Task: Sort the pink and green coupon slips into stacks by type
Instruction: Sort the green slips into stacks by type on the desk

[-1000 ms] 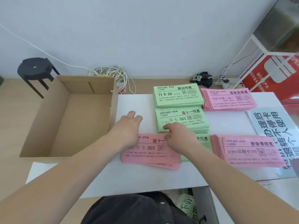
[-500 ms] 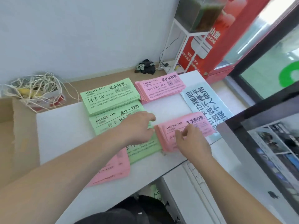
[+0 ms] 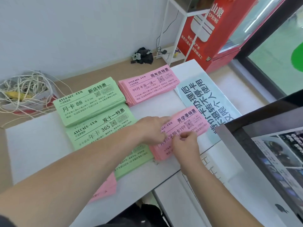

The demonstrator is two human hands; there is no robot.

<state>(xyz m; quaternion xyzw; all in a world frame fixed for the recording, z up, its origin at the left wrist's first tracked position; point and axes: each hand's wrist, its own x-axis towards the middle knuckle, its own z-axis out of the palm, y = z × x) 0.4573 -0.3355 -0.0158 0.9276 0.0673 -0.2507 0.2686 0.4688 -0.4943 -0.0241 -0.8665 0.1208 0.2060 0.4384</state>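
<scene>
Several coupon stacks lie on the white table (image 3: 37, 145). Green stacks: "月卡 88" (image 3: 88, 102) at the back, "年卡 365" (image 3: 101, 128) in front of it, and a third green stack (image 3: 134, 161) partly under my left forearm. A pink stack (image 3: 147, 86) lies at the back right. Another pink stack (image 3: 105, 189) peeks out under my left arm. My left hand (image 3: 152, 130) rests with straight fingers on the left end of the pink "开学季特惠" stack (image 3: 185, 125). My right hand (image 3: 185, 145) has curled fingers pinching that stack's near edge.
A pale blue printed sheet (image 3: 205, 102) lies right of the pink stacks. A monitor (image 3: 270, 153) and white keyboard (image 3: 213, 171) crowd the near right. A red cooler (image 3: 213, 30), white rack, string tangle (image 3: 21, 89) and a black bundle (image 3: 142, 56) are behind the table.
The view swung right. Both hands left the pink "365" stack at the near left and moved to the pink "开学季特惠" stack; the right hand's fingers have curled onto it.
</scene>
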